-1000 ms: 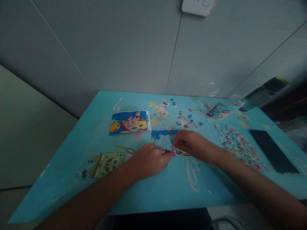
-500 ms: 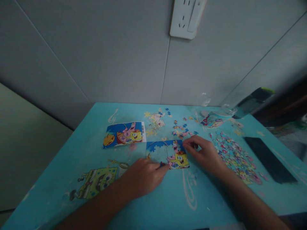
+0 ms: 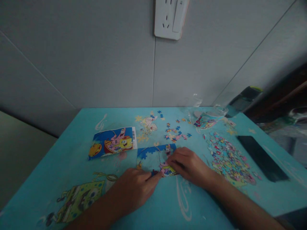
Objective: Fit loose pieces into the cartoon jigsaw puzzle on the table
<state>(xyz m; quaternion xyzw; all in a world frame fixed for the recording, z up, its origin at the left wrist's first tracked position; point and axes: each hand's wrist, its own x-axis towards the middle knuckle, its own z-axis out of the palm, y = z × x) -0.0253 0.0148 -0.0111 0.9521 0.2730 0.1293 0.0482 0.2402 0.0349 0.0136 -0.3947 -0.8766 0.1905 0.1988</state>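
Note:
A partly joined jigsaw puzzle (image 3: 150,150) with cartoon figures on blue lies flat, a gap showing the tabletop at its middle left. My left hand (image 3: 135,187) rests at its lower edge, index finger stretched out and touching the joined pieces. Over the right part, my right hand (image 3: 188,163) has its fingers bent and pressed together against the puzzle; what is between the fingertips is hidden. To the left lies a picture card (image 3: 117,140) with a matching cartoon scene. Loose puzzle pieces (image 3: 174,139) are scattered just beyond the puzzle.
A big heap of mixed puzzle pieces (image 3: 231,163) covers the right side, beside a dark flat rectangular object (image 3: 262,158). Behind it stand a printed clear-topped tub (image 3: 208,121) and a dark bottle-like object (image 3: 244,99). The wall with a socket (image 3: 169,19) bounds the table's back.
My right hand has moved left from the puzzle's right edge onto its right part, covering some of the yellow figure. The left hand keeps its place on the puzzle. The view has shifted right.

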